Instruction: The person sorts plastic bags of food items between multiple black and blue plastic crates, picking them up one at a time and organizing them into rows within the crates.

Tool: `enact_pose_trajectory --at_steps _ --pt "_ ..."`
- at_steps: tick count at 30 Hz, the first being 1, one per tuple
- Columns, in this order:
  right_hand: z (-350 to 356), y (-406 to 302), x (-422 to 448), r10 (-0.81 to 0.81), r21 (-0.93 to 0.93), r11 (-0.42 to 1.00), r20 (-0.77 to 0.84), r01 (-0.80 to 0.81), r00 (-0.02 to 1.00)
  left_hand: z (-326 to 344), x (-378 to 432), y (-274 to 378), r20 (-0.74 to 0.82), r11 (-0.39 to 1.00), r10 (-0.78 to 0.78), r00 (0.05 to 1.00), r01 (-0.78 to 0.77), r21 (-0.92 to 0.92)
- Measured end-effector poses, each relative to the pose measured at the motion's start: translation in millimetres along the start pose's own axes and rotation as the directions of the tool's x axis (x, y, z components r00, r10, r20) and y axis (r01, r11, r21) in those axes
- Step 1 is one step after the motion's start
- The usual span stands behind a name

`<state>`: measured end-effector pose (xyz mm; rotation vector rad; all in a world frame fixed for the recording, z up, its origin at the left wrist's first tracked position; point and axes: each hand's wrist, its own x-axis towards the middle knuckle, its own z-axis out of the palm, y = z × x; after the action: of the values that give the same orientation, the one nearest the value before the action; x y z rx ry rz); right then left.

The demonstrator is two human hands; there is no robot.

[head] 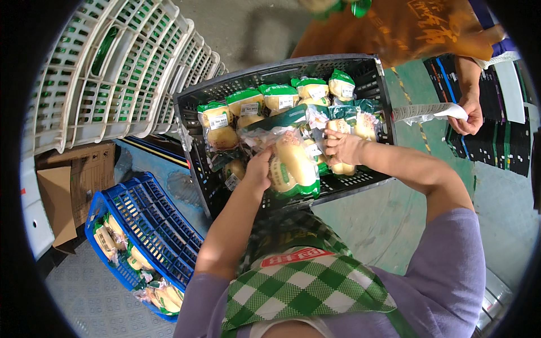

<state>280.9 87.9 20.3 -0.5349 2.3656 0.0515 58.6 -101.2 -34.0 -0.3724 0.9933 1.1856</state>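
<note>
A black plastic crate stands before me, holding several clear-and-green bags of pale yellow oblong produce. My left hand grips the side of one bag of produce, which lies tilted over others near the crate's front side. Its thumb is by the bag's edge and the other fingers are mostly hidden. My right hand is closed around another bag of produce to the right, fingers spread over its plastic. Along the far side sits a row of labelled bags.
White slatted crates stand at the upper left. Below them are a cardboard box and a blue crate with more bagged produce. Across from me, a co-worker's hand holds a strip of labels beside the black crate.
</note>
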Motion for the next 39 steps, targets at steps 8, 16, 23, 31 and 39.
enact_pose_trajectory --at_steps 8,16,23,31,39 --pt "36.3 -30.1 -42.6 0.289 0.335 0.924 -0.301 -0.182 0.909 23.7 43.9 -63.6 -0.14 0.995 0.094 0.986 -0.089 0.036" --pt "7.0 -63.0 -28.7 0.751 0.839 0.519 -0.356 -0.164 0.556 39.6 18.3 -64.9 0.107 0.121 0.615 0.781 -0.227 0.966" --pt "-0.1 -15.7 76.3 0.911 0.92 0.088 0.081 -0.383 0.405 -0.1 24.0 -49.0 0.095 0.543 0.259 0.961 -0.226 0.809" --pt "-39.7 -48.6 78.6 0.909 0.945 -0.084 0.203 -0.316 0.365 -12.9 -20.9 -39.9 0.271 -0.079 0.404 0.874 -0.262 0.962" --pt "-37.8 -58.5 57.4 0.978 0.724 0.094 0.061 -0.683 0.199 -38.4 -128.4 -20.8 0.473 0.158 0.405 0.783 -0.569 0.807"
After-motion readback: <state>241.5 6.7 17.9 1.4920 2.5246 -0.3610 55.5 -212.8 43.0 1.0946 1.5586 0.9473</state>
